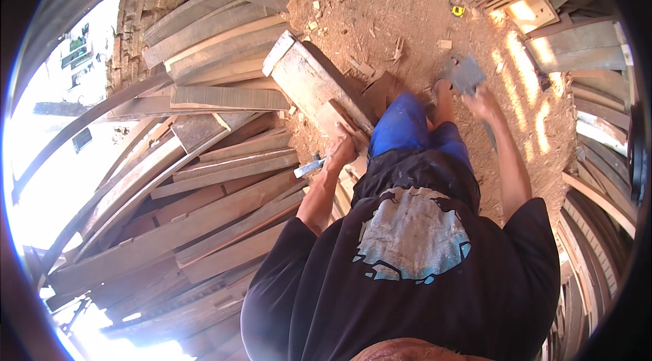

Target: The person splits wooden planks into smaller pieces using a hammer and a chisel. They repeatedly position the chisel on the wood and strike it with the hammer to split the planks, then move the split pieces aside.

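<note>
Here I see the long wooden board (309, 82) slanting over the sawdust floor (380, 14), its near end by my blue shorts (407, 133). My left arm bends forward, and the left hand (341, 150) is closed around a metal-headed tool (309, 167) beside that board. My right arm stretches out, the right hand (483, 99) gripping a grey flat piece (465, 72).

Shirt (414, 279), lower centre: black with a pale grey and light blue print. Shorts (414, 133), centre: bright blue. Planks (204, 211), left: brown and grey. Sawdust floor (407, 14), top: reddish tan. Small object (458, 11), upper right: yellow.
</note>
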Motion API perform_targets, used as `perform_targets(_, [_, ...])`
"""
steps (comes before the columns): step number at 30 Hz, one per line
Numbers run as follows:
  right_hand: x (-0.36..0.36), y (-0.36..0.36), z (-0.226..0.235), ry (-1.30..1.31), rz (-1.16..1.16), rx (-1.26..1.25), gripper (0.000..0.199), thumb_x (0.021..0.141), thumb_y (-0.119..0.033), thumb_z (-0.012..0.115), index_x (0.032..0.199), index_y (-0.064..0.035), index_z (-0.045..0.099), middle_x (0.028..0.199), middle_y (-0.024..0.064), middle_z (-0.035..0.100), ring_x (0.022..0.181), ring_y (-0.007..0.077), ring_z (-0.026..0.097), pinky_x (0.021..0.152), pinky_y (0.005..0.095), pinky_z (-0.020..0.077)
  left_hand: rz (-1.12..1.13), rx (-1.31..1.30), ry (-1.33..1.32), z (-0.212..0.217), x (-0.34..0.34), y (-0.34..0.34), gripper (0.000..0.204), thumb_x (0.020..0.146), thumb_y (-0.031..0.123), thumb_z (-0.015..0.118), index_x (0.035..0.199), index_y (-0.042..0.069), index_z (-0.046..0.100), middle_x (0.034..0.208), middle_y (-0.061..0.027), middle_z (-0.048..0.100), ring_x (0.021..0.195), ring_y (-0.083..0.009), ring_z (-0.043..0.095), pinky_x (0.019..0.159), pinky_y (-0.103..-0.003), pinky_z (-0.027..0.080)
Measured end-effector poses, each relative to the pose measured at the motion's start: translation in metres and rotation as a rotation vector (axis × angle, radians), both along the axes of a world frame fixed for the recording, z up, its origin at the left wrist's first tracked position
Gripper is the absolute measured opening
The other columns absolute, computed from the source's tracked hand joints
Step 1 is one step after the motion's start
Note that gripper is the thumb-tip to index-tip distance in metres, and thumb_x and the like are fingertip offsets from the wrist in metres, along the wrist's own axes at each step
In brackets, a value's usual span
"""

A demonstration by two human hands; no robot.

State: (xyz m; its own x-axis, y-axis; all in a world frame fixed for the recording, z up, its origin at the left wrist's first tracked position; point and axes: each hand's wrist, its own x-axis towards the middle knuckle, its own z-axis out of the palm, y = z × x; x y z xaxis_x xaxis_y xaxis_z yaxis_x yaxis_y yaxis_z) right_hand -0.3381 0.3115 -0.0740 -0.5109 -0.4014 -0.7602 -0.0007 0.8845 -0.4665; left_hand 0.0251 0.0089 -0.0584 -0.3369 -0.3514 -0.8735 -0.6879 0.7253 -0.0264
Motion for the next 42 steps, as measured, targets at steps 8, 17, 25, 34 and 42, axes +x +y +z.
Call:
perform_targets(8, [0.101,0.282,-0.094,-0.272,-0.039,0.117,0.023,0.085,-0.019,0.064,0.094,0.0014,0.070,0.079,0.0165,0.070,0.075,0.0304,0.069,0.063,0.0436,0.0526,0.189,-0.054,0.042,-0.001,-0.003,0.012,0.086,0.084,0.010,0.063,0.150,-0.013,0.013,0.103,-0.0255,0.070,0.096,-0.0379,0.070,0.078,-0.044,0.055])
perform_targets(17, [0.010,0.203,-0.126,-0.289,0.267,0.069,0.040,0.078,-0.024,0.069,0.112,-0.0025,0.070,0.112,0.0235,0.069,0.106,0.0341,0.067,0.087,0.0413,0.0527,0.551,-0.057,0.529,0.061,-0.030,0.052,0.062,0.080,0.019,0.070,0.138,0.009,0.052,0.101,-0.0238,0.070,0.100,-0.0386,0.068,0.084,-0.046,0.055])
perform_targets(25, [0.024,-0.206,0.065,-0.108,0.727,-0.269,0.032,0.071,-0.017,0.068,0.099,-0.0003,0.067,0.067,0.0113,0.067,0.055,0.0202,0.064,0.056,0.0381,0.0528,0.728,-0.047,0.814,0.134,-0.028,0.153,0.073,0.070,0.020,0.080,0.138,0.014,0.055,0.114,-0.0234,0.069,0.108,-0.0410,0.065,0.091,-0.046,0.053])
perform_targets(34, [0.121,-0.384,0.045,0.323,1.143,-0.100,0.053,0.082,-0.018,0.066,0.129,0.0026,0.051,0.116,0.0300,0.065,0.111,0.0457,0.063,0.096,0.0537,0.0506,1.086,-0.156,0.785,0.146,0.007,0.199,0.071,0.069,0.012,0.077,0.136,0.010,0.056,0.115,-0.0241,0.067,0.111,-0.0429,0.063,0.093,-0.047,0.052])
perform_targets(42, [0.111,-0.320,0.054,0.509,1.456,-0.179,0.065,0.089,-0.026,0.064,0.145,-0.0066,0.038,0.141,0.0214,0.049,0.127,0.0415,0.051,0.106,0.0516,0.0422,1.327,-0.476,1.133,0.157,-0.038,0.198,0.073,0.067,0.010,0.082,0.135,0.009,0.056,0.122,-0.0210,0.066,0.114,-0.0399,0.063,0.095,-0.045,0.051])
